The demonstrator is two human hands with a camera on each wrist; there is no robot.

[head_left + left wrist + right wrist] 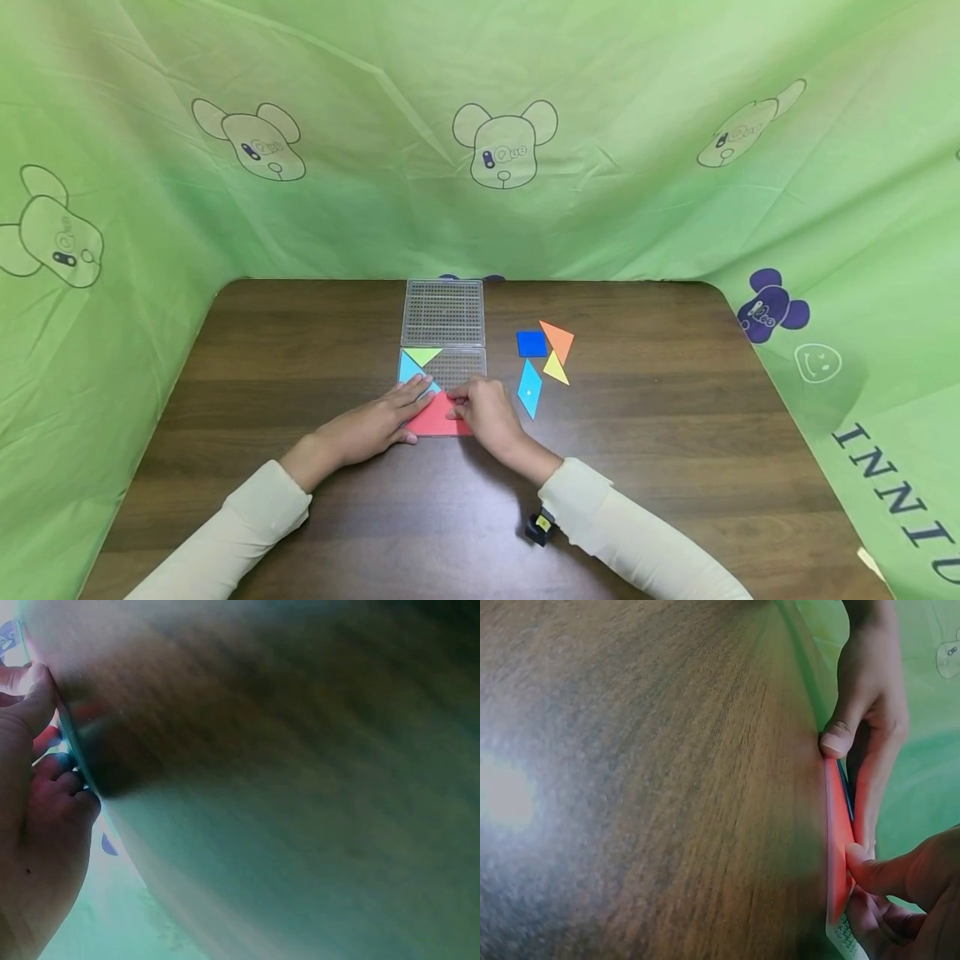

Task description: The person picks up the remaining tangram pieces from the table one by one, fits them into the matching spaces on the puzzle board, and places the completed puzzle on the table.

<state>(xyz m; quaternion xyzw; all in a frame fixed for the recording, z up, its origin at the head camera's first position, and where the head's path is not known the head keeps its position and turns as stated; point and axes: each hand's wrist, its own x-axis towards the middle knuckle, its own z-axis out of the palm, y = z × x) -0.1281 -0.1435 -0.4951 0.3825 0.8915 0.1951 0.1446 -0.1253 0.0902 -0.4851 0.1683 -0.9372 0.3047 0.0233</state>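
In the head view, a clear hinged plastic case (454,367) lies open on the table. Its near half holds a green triangle (422,356), a light blue triangle (409,366) and a large red triangle (431,421). My left hand (375,425) rests over the light blue and red triangles, fingers extended, thumb at the case's front edge. Curled at the red triangle's slanted edge, my right hand (486,412) pinches it; the right wrist view shows the thumb (862,859) against the red face. Both hands cover parts of the pieces.
Right of the case lie a dark blue square (532,344), an orange triangle (558,340), a yellow triangle (555,368) and a light blue parallelogram (529,390). The meshed lid half (444,312) lies flat behind. Green cloth (375,208) surrounds the wooden table (315,333).
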